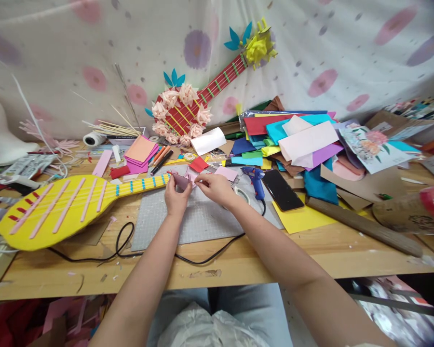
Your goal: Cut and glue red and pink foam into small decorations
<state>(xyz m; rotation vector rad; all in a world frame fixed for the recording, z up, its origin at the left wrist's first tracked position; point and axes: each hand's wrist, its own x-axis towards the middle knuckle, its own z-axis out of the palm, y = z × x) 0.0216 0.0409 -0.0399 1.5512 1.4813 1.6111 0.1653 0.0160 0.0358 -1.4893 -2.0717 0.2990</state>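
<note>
My left hand (176, 196) pinches a small piece of pink paper (181, 181) above the grey cutting mat (155, 219). Close beside it, the fingers of my right hand (217, 189) are pinched together. Pink scraps lie around those fingertips, and what they grip is too small to make out. The yellow paper lute (60, 209) lies to the left, its neck ending behind my left hand. A blue glue gun (253, 180) rests right of my right hand, near a roll of tape (241, 193). A red paper square (198, 164) and a pink one (226, 173) lie just beyond.
A red paper instrument (183, 115) with pink flowers leans on the curtain. Coloured paper (307, 142) is heaped at the back right. A phone (282, 190), yellow sheet (296, 219) and wooden stick (363, 226) lie right. A black cable (206, 261) runs along the front.
</note>
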